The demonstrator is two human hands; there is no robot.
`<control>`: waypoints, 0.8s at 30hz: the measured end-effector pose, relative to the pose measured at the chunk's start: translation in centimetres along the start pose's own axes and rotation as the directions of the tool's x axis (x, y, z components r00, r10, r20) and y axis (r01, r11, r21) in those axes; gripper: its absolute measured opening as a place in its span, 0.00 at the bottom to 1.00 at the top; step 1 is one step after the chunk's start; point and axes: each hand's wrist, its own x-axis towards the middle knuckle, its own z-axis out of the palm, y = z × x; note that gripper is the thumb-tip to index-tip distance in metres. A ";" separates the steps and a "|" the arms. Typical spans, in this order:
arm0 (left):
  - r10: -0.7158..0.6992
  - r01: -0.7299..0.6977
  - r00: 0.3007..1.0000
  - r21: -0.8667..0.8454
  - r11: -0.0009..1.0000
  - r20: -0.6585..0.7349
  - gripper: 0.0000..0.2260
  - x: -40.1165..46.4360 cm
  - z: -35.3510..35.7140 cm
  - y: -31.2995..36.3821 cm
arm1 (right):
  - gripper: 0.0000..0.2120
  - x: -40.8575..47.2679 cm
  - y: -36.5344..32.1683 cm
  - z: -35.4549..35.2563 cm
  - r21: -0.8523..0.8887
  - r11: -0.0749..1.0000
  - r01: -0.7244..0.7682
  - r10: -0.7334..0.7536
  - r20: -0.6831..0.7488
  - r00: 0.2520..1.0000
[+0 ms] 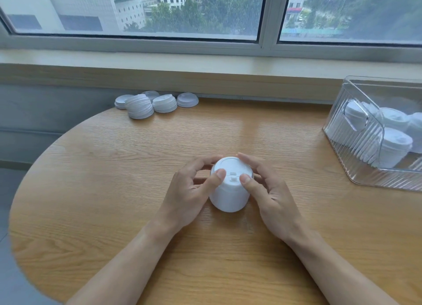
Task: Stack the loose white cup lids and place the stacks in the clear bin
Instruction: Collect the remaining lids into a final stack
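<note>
A tall stack of white cup lids (229,190) is standing upright on the wooden desk (228,133), held between the two hands. The left hand (189,190) is curling round the stack's left side: its thumb tip is pressing on the top lid's rim, and its other fingers (205,162) are wrapping round the far left edge. The right hand (271,190) is mirroring it on the other side, with the thumb tip resting on the top lid just right of the small raised sip tab and the remaining fingers (249,159) bending over the far right rim. So both sets of fingers are curled and gripping the stack, not spread flat. Both wrists are lying low over the desk on the near side of the stack.

Far beyond the fingertips and to their left, at the desk's back edge under the window sill (205,60), more lids are waiting: two short stacks (139,108) are sitting side by side, one leaning slightly, with a few single loose lids (187,99) lying flat beside and behind them.

Well to the right of the right hand's fingers, the clear ribbed bin (356,149) is sitting at the desk's right edge, partly cut off by the frame. Several finished lid stacks (396,145) are standing inside it, showing through the transparent wall.
</note>
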 end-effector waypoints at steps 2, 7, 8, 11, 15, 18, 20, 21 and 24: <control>-0.010 0.010 1.000 -0.024 1.000 0.006 0.16 0.0 -0.2 -0.2 | 0.20 0.0 0.1 0.0 -0.007 1.000 -0.003 0.003 0.011 1.000; -0.021 0.023 0.999 -0.048 0.999 0.037 0.16 0.2 -0.4 -0.6 | 0.22 0.2 0.0 -0.3 -0.065 0.998 -0.011 0.012 0.021 1.000; -0.021 0.023 0.999 -0.050 0.999 0.041 0.16 0.2 -0.5 -0.7 | 0.22 0.2 0.0 -0.4 -0.069 0.998 -0.009 0.011 0.020 1.000; -0.019 0.021 0.999 -0.054 0.998 0.049 0.16 0.2 -0.5 -0.8 | 0.22 0.1 0.2 -0.3 -0.067 0.998 -0.007 0.009 0.022 1.000; -0.052 0.052 0.999 -0.054 0.997 0.001 0.18 0.0 -0.6 -1.1 | 0.21 0.4 0.3 -0.3 0.038 0.998 -0.053 0.053 -0.004 0.999; -0.114 0.106 0.987 -0.070 0.992 -0.118 0.19 0.2 -1.2 -1.3 | 0.20 1.4 0.8 -0.7 0.038 0.997 -0.063 0.067 -0.123 0.990; -0.127 0.133 0.970 0.012 0.991 -0.207 0.15 0.5 -2.1 -1.6 | 0.17 2.6 1.3 -1.0 0.028 0.997 -0.077 0.081 -0.170 0.982; -0.127 0.148 0.962 0.072 0.986 -0.241 0.11 0.8 -2.8 -1.9 | 0.15 3.4 1.7 -1.0 0.011 0.996 -0.091 0.092 -0.175 0.980; -0.097 0.175 0.949 0.248 0.953 -0.299 0.08 1.9 -5.1 -2.7 | 0.12 6.1 2.6 -1.0 -0.088 0.989 -0.115 0.100 -0.158 0.982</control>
